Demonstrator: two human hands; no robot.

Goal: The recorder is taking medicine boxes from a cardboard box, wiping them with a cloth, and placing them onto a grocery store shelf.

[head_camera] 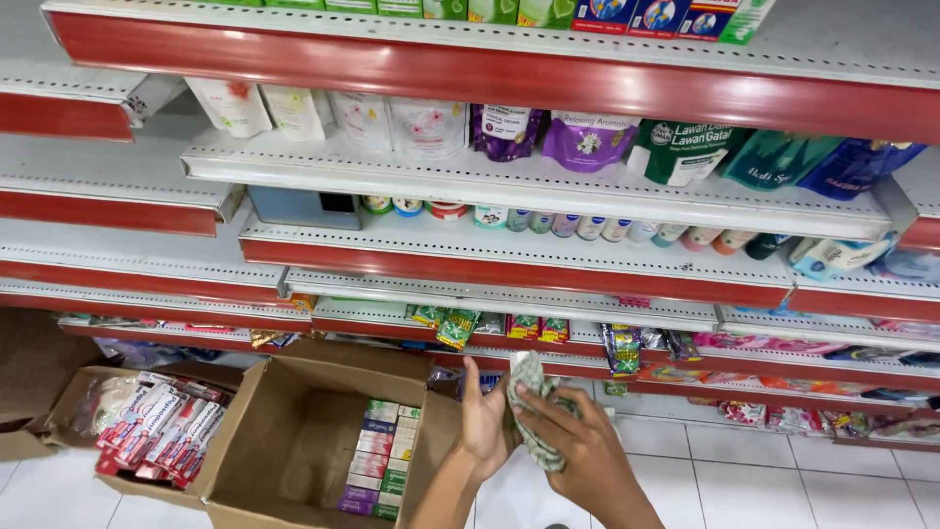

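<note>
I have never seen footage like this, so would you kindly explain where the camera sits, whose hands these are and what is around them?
There is no machine here. The single picture comes from a camera worn on a person's head, looking down at that person's own two bare hands in front of red-edged shop shelves.

The left hand is open, palm turned toward the right hand, which grips a small green-and-white patterned packet. The left palm lies against it or close to it.

On the tiled floor stands an open cardboard box with a stack of small flat cartons inside. A second open box to its left holds red-and-white tube cartons. The shelves carry refill pouches, a row of small jars and hanging sachets.
</note>
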